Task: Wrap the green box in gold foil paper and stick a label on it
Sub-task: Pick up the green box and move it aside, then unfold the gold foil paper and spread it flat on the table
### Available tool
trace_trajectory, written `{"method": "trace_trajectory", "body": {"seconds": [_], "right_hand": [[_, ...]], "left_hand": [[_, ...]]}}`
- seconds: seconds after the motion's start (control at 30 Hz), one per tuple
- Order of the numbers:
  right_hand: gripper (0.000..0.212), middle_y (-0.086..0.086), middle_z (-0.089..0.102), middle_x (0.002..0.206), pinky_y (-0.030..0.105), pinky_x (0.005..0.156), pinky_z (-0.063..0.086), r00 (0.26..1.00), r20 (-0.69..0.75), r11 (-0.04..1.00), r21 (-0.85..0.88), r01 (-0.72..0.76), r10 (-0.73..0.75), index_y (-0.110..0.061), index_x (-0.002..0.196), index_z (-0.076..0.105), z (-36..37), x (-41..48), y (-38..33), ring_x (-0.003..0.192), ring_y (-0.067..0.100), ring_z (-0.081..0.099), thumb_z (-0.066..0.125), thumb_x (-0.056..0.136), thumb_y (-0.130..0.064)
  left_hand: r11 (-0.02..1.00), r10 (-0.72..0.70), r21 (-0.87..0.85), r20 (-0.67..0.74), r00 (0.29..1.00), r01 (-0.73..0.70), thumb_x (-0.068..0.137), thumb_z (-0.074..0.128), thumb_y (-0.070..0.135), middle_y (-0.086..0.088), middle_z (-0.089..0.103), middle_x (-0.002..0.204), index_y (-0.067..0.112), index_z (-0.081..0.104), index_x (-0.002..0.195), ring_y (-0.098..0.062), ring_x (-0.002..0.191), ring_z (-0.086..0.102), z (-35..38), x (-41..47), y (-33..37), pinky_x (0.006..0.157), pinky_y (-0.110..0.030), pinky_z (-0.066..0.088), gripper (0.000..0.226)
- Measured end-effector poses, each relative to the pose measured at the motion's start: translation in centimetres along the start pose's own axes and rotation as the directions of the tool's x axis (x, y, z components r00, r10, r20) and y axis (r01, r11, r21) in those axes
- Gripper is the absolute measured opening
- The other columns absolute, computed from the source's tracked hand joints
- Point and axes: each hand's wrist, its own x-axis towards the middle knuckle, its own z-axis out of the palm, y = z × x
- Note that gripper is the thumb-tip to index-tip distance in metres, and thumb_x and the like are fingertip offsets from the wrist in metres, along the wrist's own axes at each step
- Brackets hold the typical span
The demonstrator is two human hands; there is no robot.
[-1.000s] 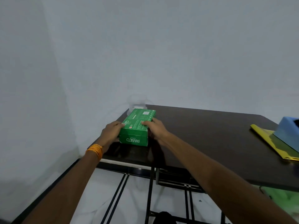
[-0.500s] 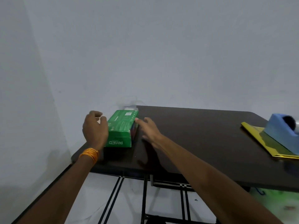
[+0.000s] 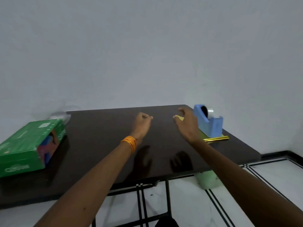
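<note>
1. Two bare hands hover over the dark table (image 3: 106, 131), w/ their shadows on the top below them.
2. L hand (image 3: 142, 122): fingers curled into a loose fist, thumb tip against forefinger, nothing in it. An orange thread band (image 3: 129, 143) sits round its wrist.
3. R hand (image 3: 186, 124): wide, fingers arched & spread, palm down. A small yellow patch (image 3: 179, 118) shows right by its fingertips; can't tell if the fingers touch it or if it lies beyond them.
4. Green box (image 3: 24, 145): well to the left of L hand, flat on the table near its left edge, unwrapped, apart from both hands. The side facing the hands has an opening w/ dark colours inside, too blurred to tell more.
5. Gold foil paper (image 3: 216, 139): just right of R hand, flat on the table, mostly under the blue tape dispenser (image 3: 209, 126).
6. The dispenser sits close beside R hand on its right, w/ the tape roll (image 3: 209, 111) at its far end.
7. Clear plastic bit (image 3: 60, 115): behind the box, far left of L hand, by the wall (image 3: 147, 54).
8. Pale green object (image 3: 206, 179): below the table edge, under the R forearm; can't tell what it is.
</note>
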Motion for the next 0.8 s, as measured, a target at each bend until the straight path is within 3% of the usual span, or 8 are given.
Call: {"method": "trace_trajectory", "body": {"seconds": [0.17, 0.27, 0.37, 0.43, 0.5, 0.57, 0.63, 0.8], "right_hand": [[0.033, 0.011, 0.059, 0.12, 0.039, 0.094, 0.045, 0.975, -0.22, 0.993, -0.117, 0.0, -0.026, -0.009, 0.118, 0.06, -5.6, 2.7, 5.5, 0.113, 0.028, 0.054, 0.068, 0.086, -0.013], [0.041, 0.01, 0.055, 0.126, 0.032, 0.089, 0.043, 0.956, -0.293, 0.984, -0.172, -0.053, 0.0, -0.011, 0.122, 0.057, -7.6, 3.7, 7.4, 0.118, 0.027, 0.048, 0.071, 0.084, -0.013], [0.054, 0.01, 0.052, 0.132, 0.029, 0.089, 0.041, 0.945, -0.322, 0.979, -0.167, -0.12, 0.061, -0.011, 0.13, 0.052, -8.8, 4.4, 9.2, 0.123, 0.026, 0.046, 0.073, 0.081, -0.014], [0.068, 0.011, 0.052, 0.13, 0.032, 0.086, 0.044, 0.935, -0.312, 0.976, -0.079, -0.202, 0.169, -0.011, 0.135, 0.046, -8.9, 4.5, 10.0, 0.118, 0.027, 0.051, 0.079, 0.076, -0.019], [0.08, 0.01, 0.054, 0.127, 0.033, 0.085, 0.045, 0.917, -0.255, 0.951, 0.031, -0.308, 0.305, -0.01, 0.138, 0.042, -9.0, 4.6, 10.7, 0.115, 0.027, 0.055, 0.084, 0.072, -0.025], [0.076, 0.008, 0.057, 0.119, 0.033, 0.083, 0.046, 0.906, -0.183, 0.924, 0.052, -0.38, 0.382, -0.007, 0.133, 0.046, -8.8, 4.6, 11.2, 0.112, 0.027, 0.057, 0.085, 0.071, -0.026], [0.061, 0.003, 0.057, 0.104, 0.03, 0.074, 0.042, 0.911, -0.174, 0.925, -0.004, -0.381, 0.375, -0.005, 0.122, 0.055, -8.5, 4.4, 11.8, 0.102, 0.025, 0.059, 0.083, 0.072, -0.024], [0.052, 0.004, 0.057, 0.097, 0.027, 0.056, 0.033, 0.904, -0.223, 0.925, -0.019, -0.378, 0.365, -0.003, 0.113, 0.058, -8.0, 4.4, 11.5, 0.086, 0.02, 0.051, 0.083, 0.072, -0.024]], "left_hand": [[0.993, -0.061, -0.088, 0.157, 0.986, 0.076, 0.083, 0.057, 0.047, -0.001, 0.06, 0.104, 0.018, 0.054, 0.099, -0.025, 0.104, 0.059, 10.5, 1.1, 0.8, 0.096, -0.052, 0.05, 0.033], [0.987, -0.102, -0.105, 0.204, 0.974, 0.125, 0.089, 0.059, 0.033, 0.001, 0.052, 0.099, 0.013, 0.052, 0.105, -0.019, 0.097, 0.052, 14.5, 1.7, 0.8, 0.095, -0.049, 0.048, 0.027], [0.98, -0.148, -0.101, 0.191, 0.97, 0.17, 0.087, 0.061, 0.03, -0.001, 0.046, 0.088, 0.017, 0.045, 0.087, -0.019, 0.084, 0.047, 17.4, 2.1, 0.8, 0.085, -0.043, 0.049, 0.021], [0.981, -0.159, -0.087, 0.128, 0.979, 0.171, 0.087, 0.061, 0.027, -0.002, 0.04, 0.077, 0.018, 0.038, 0.074, -0.019, 0.071, 0.042, 18.6, 2.4, 0.8, 0.067, -0.034, 0.043, 0.029], [0.984, -0.173, -0.032, 0.042, 0.984, 0.174, 0.087, 0.063, 0.026, -0.005, 0.046, 0.081, 0.012, 0.046, 0.079, -0.022, 0.069, 0.047, 19.6, 2.8, 0.9, 0.058, -0.029, 0.036, 0.023], [0.979, -0.202, 0.003, 0.003, 0.979, 0.202, 0.084, 0.069, 0.024, -0.01, 0.054, 0.103, 0.005, 0.053, 0.109, -0.028, 0.091, 0.056, 20.1, 3.1, 0.9, 0.068, -0.033, 0.046, 0.036], [0.971, -0.231, 0.055, -0.001, 0.973, 0.231, 0.076, 0.078, 0.021, -0.011, 0.055, 0.116, 0.005, 0.047, 0.122, -0.031, 0.103, 0.059, 20.2, 3.3, 0.9, 0.083, -0.041, 0.055, 0.057], [0.948, -0.226, 0.239, 0.048, 0.973, 0.209, 0.07, 0.086, 0.008, -0.009, 0.06, 0.099, 0.01, 0.05, 0.106, -0.024, 0.072, 0.067, 19.3, 3.5, 0.4, 0.059, -0.037, 0.061, 0.051]]}}
